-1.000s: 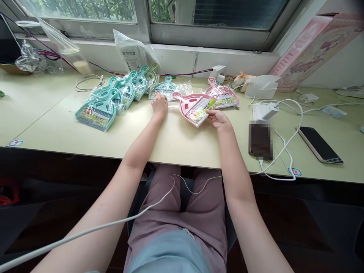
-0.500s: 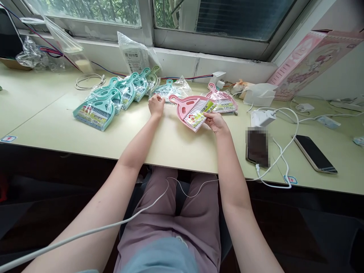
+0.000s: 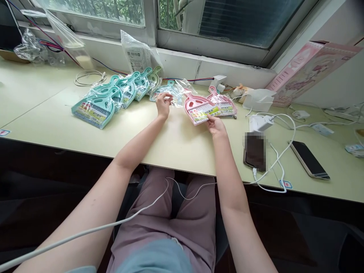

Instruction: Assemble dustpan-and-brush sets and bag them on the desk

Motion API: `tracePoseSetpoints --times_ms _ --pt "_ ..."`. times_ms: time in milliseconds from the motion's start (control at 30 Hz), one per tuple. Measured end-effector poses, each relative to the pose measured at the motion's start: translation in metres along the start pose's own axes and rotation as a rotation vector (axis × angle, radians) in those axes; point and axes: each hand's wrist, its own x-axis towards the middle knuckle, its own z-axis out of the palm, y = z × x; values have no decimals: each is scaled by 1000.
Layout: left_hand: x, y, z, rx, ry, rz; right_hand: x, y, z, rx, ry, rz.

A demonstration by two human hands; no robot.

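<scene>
Right grip [image 3: 215,123] clamps near edge of pink dustpan [image 3: 200,107]; long axis slants forward-left from it; handle [image 3: 187,93] nearer left grip [image 3: 164,105]; left's closure, cannot tell.

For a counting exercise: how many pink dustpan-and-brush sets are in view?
2. The nearer set is held in the right hand; the farther set lies on the table behind it, to the right, partly covered. Others could be hidden.

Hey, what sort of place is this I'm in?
Likely an indoor workroom or office: a long table beside a window, several bagged dustpan sets, and a phone with a cable plugged in.
</scene>
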Motion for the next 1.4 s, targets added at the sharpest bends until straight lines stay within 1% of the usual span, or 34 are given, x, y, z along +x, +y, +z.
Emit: tracePoseSetpoints --times_ms 67,133,233,300,400,500,567,633,700,733,800,900,933,1000,1100,1200,1267,1400 --pt "-8 8 6 -15 -33 20 -2 -1 1 -13 -47 44" --pt "-15 18 8 25 -53 76 -3 -2 2 -32 -95 65" --pt "-20 31 4 132 -66 182 -5 -1 4 -53 -119 70" --pt "-21 37 -2 178 -86 219 -6 -1 5 -70 -114 57" --pt "-20 44 -8 194 -95 221 -7 -1 6 -86 -115 7" --pt "-23 52 -8 221 -101 228 -7 -2 6 -71 -100 -46" --pt "-27 57 -7 259 -147 251 -6 -1 5 -36 -58 -51" --pt "-31 62 -5 293 -193 284 -5 0 4 7 -8 -24" --pt "-33 63 -4 321 -212 306 -4 1 4 32 11 4" --pt "-34 63 -5 334 -216 308 -3 1 4 29 -4 8" --pt "-34 60 -6 358 -213 311 -4 2 3 -8 -80 -4" --pt "-34 58 -9 361 -165 337 -6 4 3 -82 -220 -18" --pt "-34 59 -11 361 -149 336 -6 4 4 -92 -246 -16" --pt "-35 64 -13 372 -145 307 -6 5 5 -87 -258 -10" --pt "-41 72 -13 388 -218 278 -5 6 6 -78 -232 -32" --pt "-47 72 -9 378 -303 323 -2 5 4 -81 -221 -84" --pt "-47 65 -8 390 -279 341 -1 4 2 -69 -215 -113" --pt "-37 50 -15 469 -145 312 -4 0 1 -8 -219 -190"
